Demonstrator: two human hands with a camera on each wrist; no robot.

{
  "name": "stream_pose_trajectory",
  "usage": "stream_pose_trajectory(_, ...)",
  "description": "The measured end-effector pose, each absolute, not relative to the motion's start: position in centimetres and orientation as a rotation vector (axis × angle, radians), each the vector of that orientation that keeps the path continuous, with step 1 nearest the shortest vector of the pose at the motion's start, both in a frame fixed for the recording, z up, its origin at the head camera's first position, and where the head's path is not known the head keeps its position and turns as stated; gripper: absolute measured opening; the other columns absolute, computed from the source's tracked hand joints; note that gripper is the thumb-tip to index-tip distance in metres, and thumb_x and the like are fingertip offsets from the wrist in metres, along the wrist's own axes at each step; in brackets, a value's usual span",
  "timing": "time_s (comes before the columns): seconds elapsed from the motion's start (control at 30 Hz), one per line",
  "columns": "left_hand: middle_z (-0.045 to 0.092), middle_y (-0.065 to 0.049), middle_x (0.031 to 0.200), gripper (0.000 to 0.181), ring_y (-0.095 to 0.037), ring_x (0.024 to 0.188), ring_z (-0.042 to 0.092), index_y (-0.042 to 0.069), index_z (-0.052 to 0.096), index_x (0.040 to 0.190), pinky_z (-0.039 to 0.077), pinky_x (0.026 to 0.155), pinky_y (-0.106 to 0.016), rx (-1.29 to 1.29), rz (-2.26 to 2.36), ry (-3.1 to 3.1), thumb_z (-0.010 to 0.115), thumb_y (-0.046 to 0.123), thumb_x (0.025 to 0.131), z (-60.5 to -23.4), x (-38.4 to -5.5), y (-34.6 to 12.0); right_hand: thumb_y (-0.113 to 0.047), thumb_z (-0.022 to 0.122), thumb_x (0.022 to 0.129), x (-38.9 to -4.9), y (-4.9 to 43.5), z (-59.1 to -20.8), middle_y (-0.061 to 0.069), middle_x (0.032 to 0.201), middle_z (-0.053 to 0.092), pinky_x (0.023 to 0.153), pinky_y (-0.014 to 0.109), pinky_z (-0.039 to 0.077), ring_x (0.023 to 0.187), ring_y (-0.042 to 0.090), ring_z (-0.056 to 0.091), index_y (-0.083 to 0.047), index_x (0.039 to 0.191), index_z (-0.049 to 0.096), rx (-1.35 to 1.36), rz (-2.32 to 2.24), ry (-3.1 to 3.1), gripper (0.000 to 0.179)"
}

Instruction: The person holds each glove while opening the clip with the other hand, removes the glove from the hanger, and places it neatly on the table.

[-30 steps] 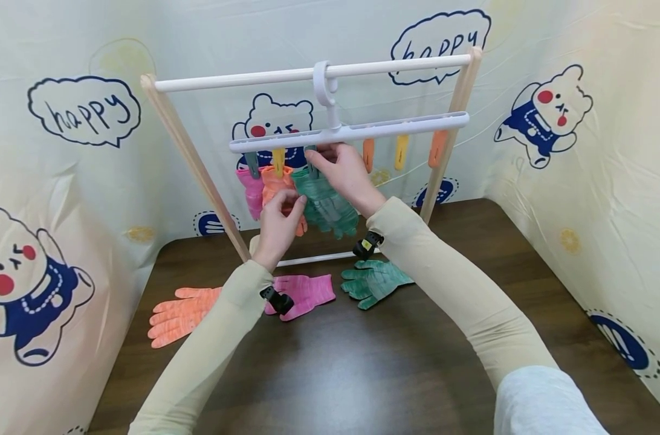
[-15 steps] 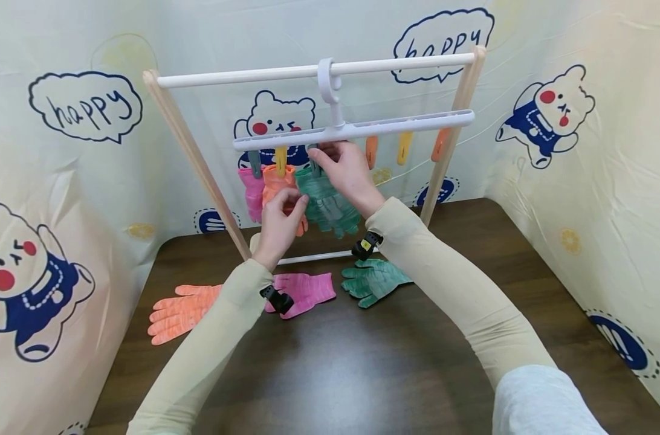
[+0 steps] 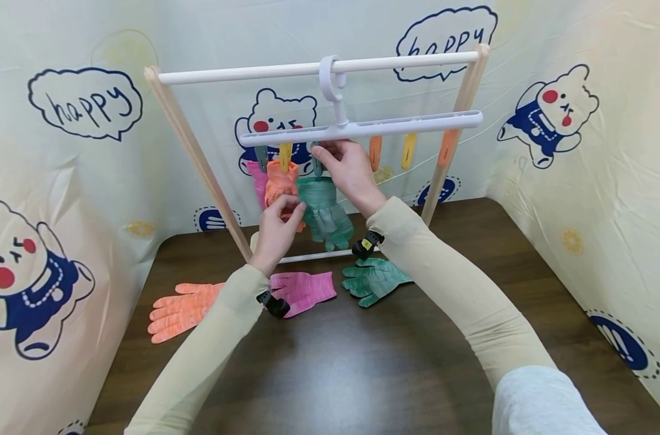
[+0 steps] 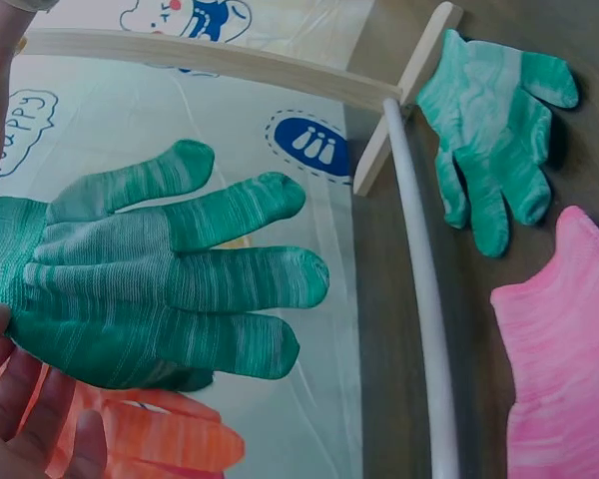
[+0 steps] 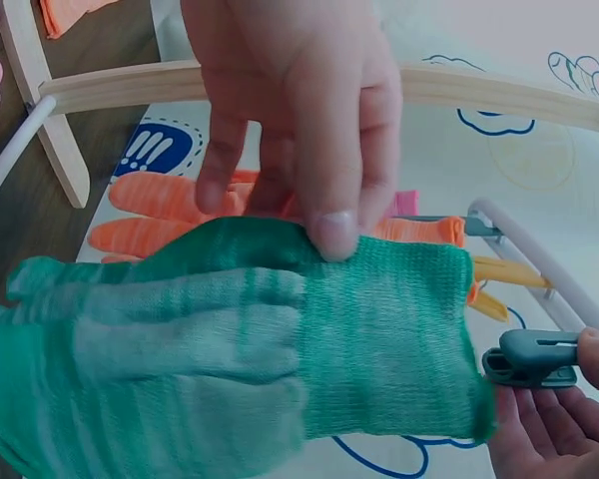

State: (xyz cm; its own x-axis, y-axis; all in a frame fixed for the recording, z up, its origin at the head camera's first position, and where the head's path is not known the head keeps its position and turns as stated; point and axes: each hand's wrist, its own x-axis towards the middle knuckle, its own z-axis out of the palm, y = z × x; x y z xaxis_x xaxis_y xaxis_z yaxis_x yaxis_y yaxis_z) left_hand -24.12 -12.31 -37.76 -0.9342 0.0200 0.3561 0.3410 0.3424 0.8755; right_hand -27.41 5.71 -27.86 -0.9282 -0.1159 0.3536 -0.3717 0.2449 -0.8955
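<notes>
My left hand (image 3: 280, 226) pinches the side of a green glove (image 3: 324, 208) near its cuff; the right wrist view shows the left thumb (image 5: 334, 190) on the fabric. The glove hangs below the hanger, fingers downward. My right hand (image 3: 352, 172) pinches a grey-green clothespin (image 5: 534, 357) on the white hanger (image 3: 362, 128). That clothespin sits right at the glove's cuff edge; whether it bites the fabric I cannot tell. Left of it, an orange glove (image 3: 281, 180) hangs from a yellow clothespin (image 3: 285, 156), and a pink glove (image 3: 257, 181) from another grey-green clothespin (image 3: 262, 157).
The hanger hooks over the white rod of a wooden rack (image 3: 188, 139). Orange (image 3: 375, 154), yellow (image 3: 408, 151) and orange clothespins hang to the right. On the brown table (image 3: 335, 374) lie an orange glove (image 3: 183, 311), a pink glove (image 3: 305, 290) and a green glove (image 3: 375, 281).
The green glove has come down a little, its cuff now at the clothespin's lower end instead of overlapping it. The hanger has shifted slightly right; both hands keep their pinch.
</notes>
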Motion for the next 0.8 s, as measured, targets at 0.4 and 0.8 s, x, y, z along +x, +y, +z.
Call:
stream_pose_trajectory(0.4,0.071,-0.014,0.113,0.024,-0.027,0.103,0.068,0.003,0.069,0.117,0.056,0.088,-0.036,-0.309,-1.551,-2.392,0.064,0.023,0.105,-39.0,-23.1,-13.2,-0.023,0.064,0.105,-27.1,5.7,-28.2,0.011,0.118,0.072,0.096,0.041,0.057,0.102,0.02,0.067,-0.003,0.126,0.069,0.508,1.854,-2.263,0.029)
stream_pose_trajectory(0.8,0.071,-0.012,0.113,0.023,-0.023,0.1,0.063,0.006,0.069,0.117,0.052,0.084,-0.028,-0.328,-1.553,-2.412,0.063,0.025,0.106,-39.3,-22.5,-13.7,-0.022,0.065,0.105,-27.3,5.9,-28.6,0.011,0.124,0.072,0.094,0.034,0.057,0.109,0.022,0.068,-0.003,0.13,0.069,0.495,1.929,-2.224,0.032)
